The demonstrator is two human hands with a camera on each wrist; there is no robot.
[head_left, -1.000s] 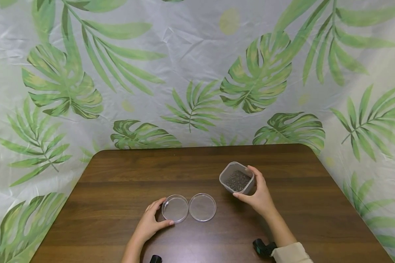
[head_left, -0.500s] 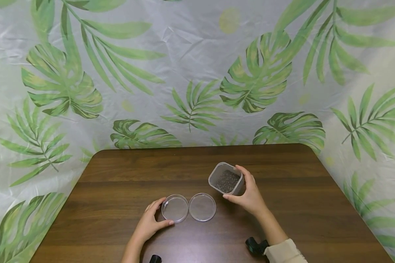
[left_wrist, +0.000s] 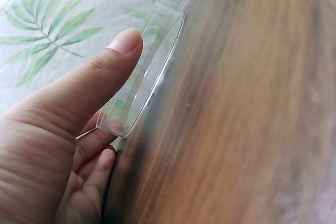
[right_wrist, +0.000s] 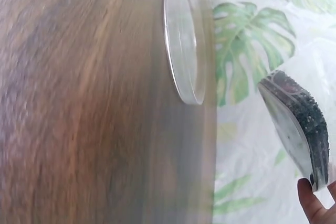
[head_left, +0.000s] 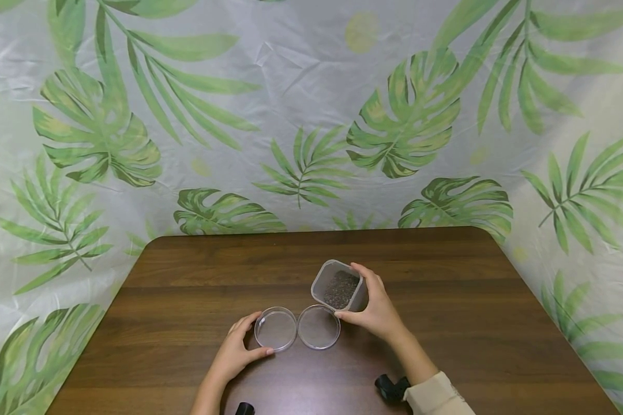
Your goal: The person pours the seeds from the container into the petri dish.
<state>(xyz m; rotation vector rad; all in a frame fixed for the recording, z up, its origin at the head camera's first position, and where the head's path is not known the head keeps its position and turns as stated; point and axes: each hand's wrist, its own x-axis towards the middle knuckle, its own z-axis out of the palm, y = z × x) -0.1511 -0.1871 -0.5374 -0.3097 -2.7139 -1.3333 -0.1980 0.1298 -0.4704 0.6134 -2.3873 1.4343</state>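
Observation:
Two clear round petri dish halves lie side by side on the table, rims meeting. My left hand (head_left: 236,349) holds the left petri dish (head_left: 276,329) between thumb and fingers at its left side; the left wrist view shows the thumb (left_wrist: 118,56) along the clear wall of the dish (left_wrist: 152,77). With my right hand (head_left: 381,311) I grip a translucent square plastic tub (head_left: 322,278) by its right side. Dark granules (head_left: 342,289) partly fill it. Raised and slightly tilted, the tub overlaps the far edge of the right petri dish (head_left: 319,328) in the head view.
Underneath is a dark brown wooden table (head_left: 187,288) with rounded far corners. A leaf-patterned cloth (head_left: 301,104) hangs behind it and along the sides. Black wrist cameras, one of them below my right forearm (head_left: 391,387), show near the front.
My right hand has carried the tub of granules leftward, from right of the dishes to just over the far edge of the right one. My left hand and both dishes stay still.

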